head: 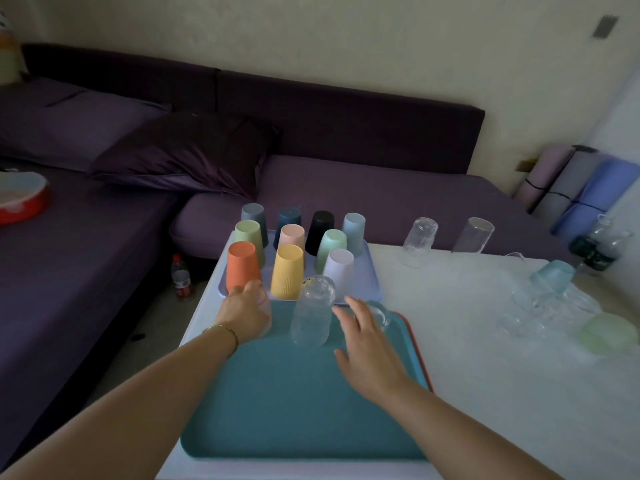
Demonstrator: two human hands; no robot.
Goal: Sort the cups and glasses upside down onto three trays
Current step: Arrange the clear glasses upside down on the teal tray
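Note:
A teal tray [298, 403] lies on the white table [485, 375], stacked on an orange tray [417, 351] whose edge peeks out at its right. Behind it a lilac tray [372, 282] holds several coloured plastic cups upside down, among them an orange cup [242, 268] and a yellow cup [287, 275]. A tall clear glass [313, 311] stands upside down at the teal tray's far edge. My left hand [246, 313] curls over a small clear glass at the tray's far left corner. My right hand [363, 341] hovers with fingers spread in front of a short clear glass [379, 315].
Two clear glasses [419, 241] [472, 235] stand upside down at the table's far edge. At the right sits a cluster of clear glasses with a blue glass [552, 275] and a green glass [609, 334]. A purple sofa [346, 188] lies behind, a bottle [181, 277] on the floor.

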